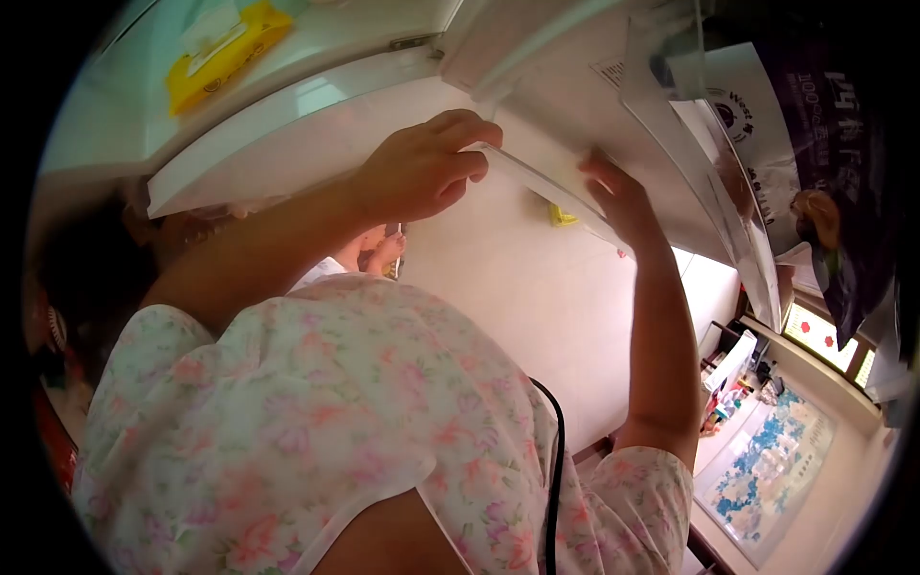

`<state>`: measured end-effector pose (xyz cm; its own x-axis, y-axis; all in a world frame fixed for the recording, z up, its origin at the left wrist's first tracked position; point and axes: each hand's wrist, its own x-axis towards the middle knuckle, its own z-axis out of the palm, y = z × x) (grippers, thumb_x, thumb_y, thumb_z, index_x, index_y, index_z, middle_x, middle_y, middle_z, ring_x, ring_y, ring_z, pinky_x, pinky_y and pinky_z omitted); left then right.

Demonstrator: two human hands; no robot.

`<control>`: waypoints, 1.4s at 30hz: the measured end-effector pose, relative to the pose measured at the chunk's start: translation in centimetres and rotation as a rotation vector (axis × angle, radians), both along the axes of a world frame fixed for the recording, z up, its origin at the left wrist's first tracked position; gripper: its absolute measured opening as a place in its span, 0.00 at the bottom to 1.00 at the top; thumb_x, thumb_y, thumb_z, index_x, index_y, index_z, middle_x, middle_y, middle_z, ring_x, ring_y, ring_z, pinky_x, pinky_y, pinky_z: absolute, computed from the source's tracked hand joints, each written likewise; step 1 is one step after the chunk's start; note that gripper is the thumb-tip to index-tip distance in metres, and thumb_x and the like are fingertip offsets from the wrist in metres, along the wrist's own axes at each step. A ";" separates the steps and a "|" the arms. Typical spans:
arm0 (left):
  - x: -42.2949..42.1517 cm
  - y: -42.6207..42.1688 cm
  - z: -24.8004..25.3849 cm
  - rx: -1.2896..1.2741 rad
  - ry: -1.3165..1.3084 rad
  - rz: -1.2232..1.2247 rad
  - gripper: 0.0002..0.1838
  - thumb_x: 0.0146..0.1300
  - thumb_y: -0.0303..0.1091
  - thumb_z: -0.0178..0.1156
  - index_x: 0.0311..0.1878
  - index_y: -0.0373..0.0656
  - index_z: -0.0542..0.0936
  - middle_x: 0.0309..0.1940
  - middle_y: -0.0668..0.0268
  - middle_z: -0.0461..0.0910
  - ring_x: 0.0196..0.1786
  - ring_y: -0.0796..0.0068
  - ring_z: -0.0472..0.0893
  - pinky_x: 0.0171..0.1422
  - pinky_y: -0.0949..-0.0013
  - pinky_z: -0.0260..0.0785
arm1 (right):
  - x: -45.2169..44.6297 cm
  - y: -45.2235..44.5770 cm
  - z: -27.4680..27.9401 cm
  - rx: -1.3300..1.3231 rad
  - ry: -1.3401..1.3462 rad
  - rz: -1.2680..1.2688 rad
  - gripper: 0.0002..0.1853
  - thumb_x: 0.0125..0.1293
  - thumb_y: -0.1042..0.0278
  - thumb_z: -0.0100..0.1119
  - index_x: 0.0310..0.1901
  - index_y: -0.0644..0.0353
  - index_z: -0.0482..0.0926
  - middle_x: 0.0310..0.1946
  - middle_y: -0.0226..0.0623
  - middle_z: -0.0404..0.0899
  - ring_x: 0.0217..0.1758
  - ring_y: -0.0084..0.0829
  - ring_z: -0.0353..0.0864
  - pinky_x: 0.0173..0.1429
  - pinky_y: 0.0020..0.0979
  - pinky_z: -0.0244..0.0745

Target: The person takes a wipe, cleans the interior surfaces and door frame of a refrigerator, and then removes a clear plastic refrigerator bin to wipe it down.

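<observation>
- With the left hand, bent fingers closed over the left end of a thin white panel, thumb and fingertips curled round its edge.
- With the right hand, fingers bent and partly closed at the far side of the same panel, toward its right end; cannot tell how firm the hold is, the contact being partly hidden.
- Between the two hands, the white panel, edge-on and tilted, slanting down from left to right above a pale floor.
- Just beyond the panel, partly covered by it, a small yellow item, too small to identify.
- To the far left, past the left hand, a long white front with a curved lower edge; beyond that, a yellow packet on a pale surface.
- To the right of the right hand, upright clear-edged panels; beside these, a dark purple bag with pale lettering.
- Farther right, a window with red marks, and a blue-and-white patterned sheet.
- At the left, behind the left forearm, dark hair of another person, partly hidden.
- Nearest, a floral shirt with a black cable running down over it.
</observation>
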<state>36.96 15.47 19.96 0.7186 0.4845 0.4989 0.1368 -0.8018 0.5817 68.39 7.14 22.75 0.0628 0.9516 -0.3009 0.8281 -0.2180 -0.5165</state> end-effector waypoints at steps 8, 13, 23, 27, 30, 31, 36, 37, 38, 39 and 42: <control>-0.3 0.1 0.1 0.052 0.039 0.041 0.10 0.44 0.20 0.61 0.29 0.47 0.74 0.50 0.71 0.72 0.55 0.64 0.73 0.43 0.65 0.74 | -9.1 5.9 -0.2 0.057 0.082 0.172 0.14 0.66 0.68 0.53 0.53 0.55 0.77 0.63 0.35 0.71 0.63 0.33 0.71 0.65 0.29 0.65; -0.3 0.1 0.3 0.043 0.010 0.021 0.09 0.47 0.20 0.60 0.27 0.46 0.73 0.50 0.73 0.72 0.53 0.69 0.73 0.40 0.68 0.74 | -2.8 2.2 1.0 -0.039 -0.063 -0.065 0.15 0.67 0.60 0.55 0.53 0.52 0.79 0.51 0.36 0.80 0.55 0.35 0.79 0.60 0.30 0.70; 0.3 -0.6 0.4 0.004 0.026 0.058 0.08 0.47 0.21 0.61 0.26 0.47 0.74 0.52 0.75 0.72 0.55 0.70 0.72 0.42 0.69 0.74 | -5.6 4.7 0.1 0.013 0.027 0.114 0.15 0.64 0.65 0.56 0.52 0.55 0.79 0.60 0.38 0.74 0.61 0.37 0.73 0.64 0.30 0.67; 0.0 -0.1 0.1 0.058 0.003 0.043 0.09 0.45 0.21 0.61 0.28 0.46 0.73 0.50 0.69 0.73 0.54 0.64 0.73 0.45 0.65 0.73 | -10.7 7.2 0.6 0.003 0.244 0.096 0.17 0.58 0.69 0.61 0.51 0.57 0.77 0.52 0.37 0.78 0.54 0.35 0.77 0.59 0.31 0.71; -0.4 0.0 0.1 0.063 0.023 0.037 0.09 0.45 0.21 0.61 0.28 0.45 0.73 0.49 0.67 0.73 0.54 0.63 0.74 0.46 0.64 0.73 | -10.3 7.3 -1.2 -0.015 0.406 -0.019 0.17 0.57 0.70 0.61 0.50 0.58 0.77 0.45 0.35 0.80 0.48 0.32 0.79 0.54 0.30 0.73; -0.5 0.0 0.2 0.061 0.036 0.046 0.09 0.45 0.21 0.61 0.28 0.45 0.74 0.48 0.67 0.73 0.53 0.62 0.74 0.46 0.64 0.73 | -10.3 7.4 -1.2 -0.007 0.410 -0.025 0.17 0.57 0.70 0.61 0.50 0.58 0.77 0.45 0.35 0.80 0.48 0.32 0.79 0.54 0.30 0.73; -0.8 0.6 0.8 0.047 0.046 0.038 0.08 0.46 0.21 0.61 0.28 0.45 0.74 0.49 0.66 0.72 0.53 0.62 0.74 0.46 0.64 0.73 | -11.5 7.7 0.0 0.339 0.519 -0.285 0.08 0.54 0.72 0.64 0.37 0.61 0.79 0.33 0.29 0.78 0.36 0.21 0.74 0.43 0.23 0.69; -1.0 0.7 0.7 0.045 0.041 0.034 0.08 0.46 0.21 0.61 0.28 0.45 0.74 0.49 0.67 0.72 0.53 0.62 0.74 0.47 0.64 0.72 | -11.9 8.0 0.4 0.432 0.650 -0.357 0.08 0.54 0.74 0.63 0.36 0.59 0.79 0.32 0.29 0.77 0.34 0.20 0.73 0.42 0.22 0.69; -1.0 0.8 0.5 0.039 0.043 0.040 0.08 0.46 0.21 0.61 0.28 0.45 0.74 0.49 0.67 0.72 0.53 0.62 0.74 0.47 0.64 0.72 | -13.0 8.0 1.6 0.424 0.652 -0.354 0.08 0.54 0.74 0.63 0.36 0.59 0.79 0.32 0.29 0.77 0.34 0.20 0.73 0.42 0.22 0.69; -0.9 0.8 0.3 0.045 0.016 0.042 0.08 0.46 0.21 0.61 0.28 0.45 0.74 0.49 0.67 0.72 0.53 0.62 0.74 0.47 0.63 0.73 | -14.2 7.9 3.0 0.562 0.808 -0.441 0.08 0.53 0.74 0.63 0.36 0.60 0.79 0.32 0.29 0.77 0.35 0.20 0.73 0.42 0.22 0.68; -0.9 0.6 0.2 0.044 -0.015 0.053 0.08 0.46 0.21 0.60 0.28 0.45 0.74 0.48 0.67 0.72 0.54 0.61 0.74 0.47 0.63 0.73 | -16.1 8.1 2.7 0.716 1.009 -0.547 0.08 0.53 0.72 0.63 0.36 0.61 0.78 0.32 0.29 0.77 0.36 0.21 0.74 0.43 0.22 0.68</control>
<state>36.10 16.11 20.13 0.6851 0.4987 0.5310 0.1713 -0.8188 0.5479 52.33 15.24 25.48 0.5286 0.8421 0.1071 -0.0818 0.1761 -0.9810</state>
